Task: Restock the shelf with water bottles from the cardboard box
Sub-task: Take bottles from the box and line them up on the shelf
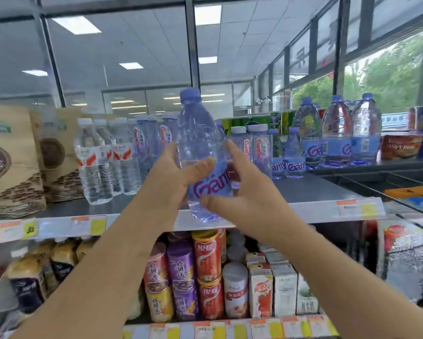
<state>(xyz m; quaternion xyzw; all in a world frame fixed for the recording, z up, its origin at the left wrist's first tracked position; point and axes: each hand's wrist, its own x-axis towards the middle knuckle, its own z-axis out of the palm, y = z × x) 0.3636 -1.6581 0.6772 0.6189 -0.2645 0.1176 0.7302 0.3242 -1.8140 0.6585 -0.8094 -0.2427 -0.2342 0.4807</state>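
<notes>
1. One water bottle (200, 152), purple-capped and upright, is held in the air just in front of the top shelf (303, 189).
2. Both hands grip it: left hand (171, 177) with thumb curled across the label, right hand (242, 189) pinching its lower side.
3. Placing step, I'd say; the cardboard box is out of sight.
4. Next: set it in the bare gap between the bottle rows (154, 143), not knocking them.

Clear glossy plastic water bottle (200, 133) (shiny paper label); smooth matt grey metal shelf (303, 189).
</notes>
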